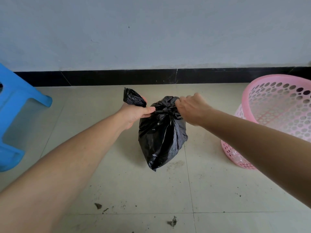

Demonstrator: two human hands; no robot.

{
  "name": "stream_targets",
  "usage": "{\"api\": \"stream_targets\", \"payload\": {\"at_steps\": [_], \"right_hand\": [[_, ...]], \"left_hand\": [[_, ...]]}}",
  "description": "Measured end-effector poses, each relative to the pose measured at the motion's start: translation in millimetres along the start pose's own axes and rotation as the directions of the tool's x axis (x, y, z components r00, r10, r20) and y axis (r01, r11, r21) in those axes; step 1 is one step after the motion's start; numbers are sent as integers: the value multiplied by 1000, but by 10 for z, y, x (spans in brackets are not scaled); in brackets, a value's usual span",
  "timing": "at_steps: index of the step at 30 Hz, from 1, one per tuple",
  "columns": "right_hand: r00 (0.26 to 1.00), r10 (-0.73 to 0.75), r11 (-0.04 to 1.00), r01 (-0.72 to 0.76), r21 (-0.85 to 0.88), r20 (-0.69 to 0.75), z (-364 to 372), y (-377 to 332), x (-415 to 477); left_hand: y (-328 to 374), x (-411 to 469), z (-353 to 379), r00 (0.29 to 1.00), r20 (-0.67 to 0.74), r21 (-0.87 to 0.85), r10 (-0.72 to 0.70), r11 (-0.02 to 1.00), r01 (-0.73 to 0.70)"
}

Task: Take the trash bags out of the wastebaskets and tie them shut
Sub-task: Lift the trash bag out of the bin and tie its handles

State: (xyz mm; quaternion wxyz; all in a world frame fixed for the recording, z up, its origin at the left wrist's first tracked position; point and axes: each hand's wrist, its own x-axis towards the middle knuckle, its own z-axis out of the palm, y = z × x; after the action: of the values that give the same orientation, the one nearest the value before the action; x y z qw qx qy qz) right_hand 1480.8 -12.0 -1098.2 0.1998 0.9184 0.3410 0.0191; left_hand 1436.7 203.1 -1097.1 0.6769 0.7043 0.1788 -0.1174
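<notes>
1. Two hands pull at the neck of one black bag (162,132). The left hand (134,113) is closed around a free tail of plastic (133,98) that sticks up past its knuckles, and the right hand (191,108) is clenched on the other gathered end, right at the neck.
2. Between the hands the plastic is bunched into a tight twist, so the knot looks formed and is being drawn snug; I judge this bag nearly tied.
3. The bag is out of its basket, its lower tip at or just above the floor (117,182); I cannot tell whether it touches.
4. Risks from here: pulling too hard could tear the thin film at the neck, and a tail slipping from either fist would let the twist loosen. If the bag is hanging, its weight adds strain on that same point.
5. Its contents are hidden by the black plastic; the body looks only partly full.
6. A pink basket (277,118) stands to the right, tilted, with no liner and nothing visible inside.
7. Scraps of debris (98,206) lie on the floor nearer the camera, and a blue stool (15,101) stands at the left.
</notes>
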Motion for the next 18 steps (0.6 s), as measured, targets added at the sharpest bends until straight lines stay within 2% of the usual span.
{"api": "stream_targets", "payload": {"at_steps": [2,4,5,6,8,9,11,13,15,18], "right_hand": [[999,46,998,-47,31,24,17,-15,10],[985,144,954,-164,253,95,84,11,5],[966,192,877,-248,412,172,109,22,-5],[937,233,753,-344,561,261,148,19,-16],[839,273,392,-543,742,470,258,-24,-33],[776,250,206,-627,751,579,307,-57,-39],[669,151,-88,-724,684,728,412,-132,-33],[653,82,-272,-712,647,753,492,-221,-34],[700,69,-352,-650,673,711,548,-290,-18],[792,174,-308,-521,796,585,534,-335,5]], "left_hand": [[-37,58,33,998,-41,0,-41,999,41],[-81,112,45,990,-110,42,-84,995,89],[-113,137,40,983,-147,86,-106,989,120],[-162,169,25,975,-178,134,-137,978,162],[-270,195,13,948,-216,203,-232,940,276],[-319,206,14,940,-206,212,-271,926,313],[-418,233,33,934,-125,179,-335,918,354],[-527,225,66,922,-50,114,-383,915,386],[-626,233,102,928,-59,66,-368,926,372],[-631,210,122,951,-141,-26,-274,962,273]]}}
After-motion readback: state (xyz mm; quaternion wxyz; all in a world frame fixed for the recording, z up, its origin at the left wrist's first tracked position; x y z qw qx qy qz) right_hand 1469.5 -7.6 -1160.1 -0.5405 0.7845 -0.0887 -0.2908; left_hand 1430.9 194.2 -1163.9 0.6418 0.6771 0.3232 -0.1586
